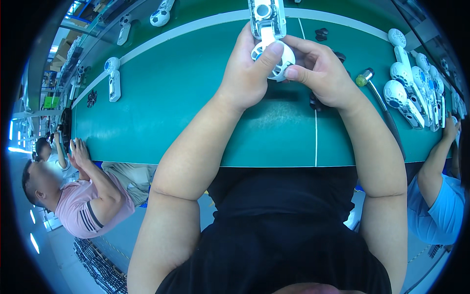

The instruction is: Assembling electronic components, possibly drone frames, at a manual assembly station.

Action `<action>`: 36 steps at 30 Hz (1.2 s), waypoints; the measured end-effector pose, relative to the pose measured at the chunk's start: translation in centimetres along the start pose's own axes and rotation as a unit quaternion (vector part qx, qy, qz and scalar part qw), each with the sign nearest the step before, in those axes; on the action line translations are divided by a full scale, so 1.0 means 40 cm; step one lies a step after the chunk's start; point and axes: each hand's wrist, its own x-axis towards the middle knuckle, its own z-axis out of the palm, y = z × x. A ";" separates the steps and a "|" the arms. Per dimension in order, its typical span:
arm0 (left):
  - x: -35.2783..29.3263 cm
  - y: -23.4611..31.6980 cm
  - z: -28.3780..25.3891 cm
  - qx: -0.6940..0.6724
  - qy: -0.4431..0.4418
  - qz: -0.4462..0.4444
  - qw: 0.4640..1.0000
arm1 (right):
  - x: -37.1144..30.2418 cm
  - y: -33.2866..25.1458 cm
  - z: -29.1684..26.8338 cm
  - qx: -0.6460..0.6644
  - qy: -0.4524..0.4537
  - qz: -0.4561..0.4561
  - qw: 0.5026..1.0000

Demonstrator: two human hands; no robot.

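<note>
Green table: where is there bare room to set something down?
Free: the wide stretch between the white device at left and the left hand, plus the patch between the forearms. Crowded: the right side, with clustered white devices and a hammer.

Your black top (279, 240) below the grip, softly wrinkled across the front, your bare left hand (248, 76) and right hand (320, 73) at the grip, short thumbnails (277, 48), bare forearms (198, 139) behind it, creased elbows (176, 195)

Left hand (250, 73) and right hand (323, 71) hold a white gadget (268, 34), possibly a fan | green table (186, 112) beneath | hammer (380, 97) lying right | similar gadgets (401, 73) beyond
</note>
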 end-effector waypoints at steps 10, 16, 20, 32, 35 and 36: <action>0.000 0.015 0.009 0.012 0.059 -0.028 0.998 | -0.002 -0.028 0.023 -0.201 0.145 -0.009 0.969; 0.001 0.013 0.016 -0.002 0.070 -0.048 0.996 | -0.007 -0.017 0.020 -0.314 0.150 -0.159 0.924; 0.003 0.019 0.012 -0.005 0.062 -0.047 0.997 | -0.004 -0.029 0.028 -0.297 0.162 -0.124 0.933; 0.001 0.033 0.020 -0.015 0.063 -0.060 0.996 | -0.030 -0.055 0.010 -0.420 0.166 -0.428 0.783; 0.002 0.027 0.015 -0.015 0.052 -0.053 0.997 | -0.023 -0.071 0.012 -0.420 0.167 -0.450 0.770; 0.002 0.025 0.013 -0.015 0.046 -0.050 0.998 | -0.021 -0.073 0.014 -0.420 0.168 -0.461 0.764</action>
